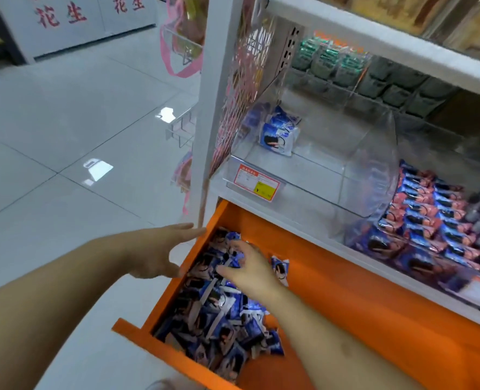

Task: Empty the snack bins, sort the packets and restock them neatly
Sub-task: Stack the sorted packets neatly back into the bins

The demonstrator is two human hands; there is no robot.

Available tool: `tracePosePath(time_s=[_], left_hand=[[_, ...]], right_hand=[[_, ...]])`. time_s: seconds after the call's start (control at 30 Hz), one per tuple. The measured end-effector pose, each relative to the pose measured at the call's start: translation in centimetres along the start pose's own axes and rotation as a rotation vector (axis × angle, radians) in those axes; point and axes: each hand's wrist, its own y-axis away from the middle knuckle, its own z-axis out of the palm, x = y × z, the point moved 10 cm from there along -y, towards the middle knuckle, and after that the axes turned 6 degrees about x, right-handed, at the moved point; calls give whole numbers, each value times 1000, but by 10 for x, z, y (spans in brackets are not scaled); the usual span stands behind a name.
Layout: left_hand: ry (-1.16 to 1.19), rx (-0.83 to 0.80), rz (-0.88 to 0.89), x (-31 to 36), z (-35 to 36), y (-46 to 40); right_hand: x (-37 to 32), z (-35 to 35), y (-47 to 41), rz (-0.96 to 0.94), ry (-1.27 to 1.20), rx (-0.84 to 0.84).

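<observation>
Both arms bare right to the frame's lower edge, no sleeves, hands [160,249] ungloved, no rings or watch.

two hands [205,254], two blue packets [279,133] in one clear bin [331,175]

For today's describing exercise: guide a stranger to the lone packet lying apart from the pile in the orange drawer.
Find the open orange drawer under the white shelving. Its left side holds a heap of blue packets. The lone packet lies just right of the right hand, alone on bare orange.
</observation>
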Motion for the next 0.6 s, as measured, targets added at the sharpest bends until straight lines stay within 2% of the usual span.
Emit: tracePosePath(time_s=[0.17,0.3,0.43,0.6], left_hand=[[12,-4,-25,-6,7,-9],[17,-7,-33,-5,5,-14],[11,-9,-29,-1,3,-15],[-29,-14,-31,6,-1,-13]], right_hand=[[7,43,-49,43,25,-8],[53,93,-83,87,-75,-53],[23,72,-55,63,-142,4],[22,55,-43,62,-131,25]])
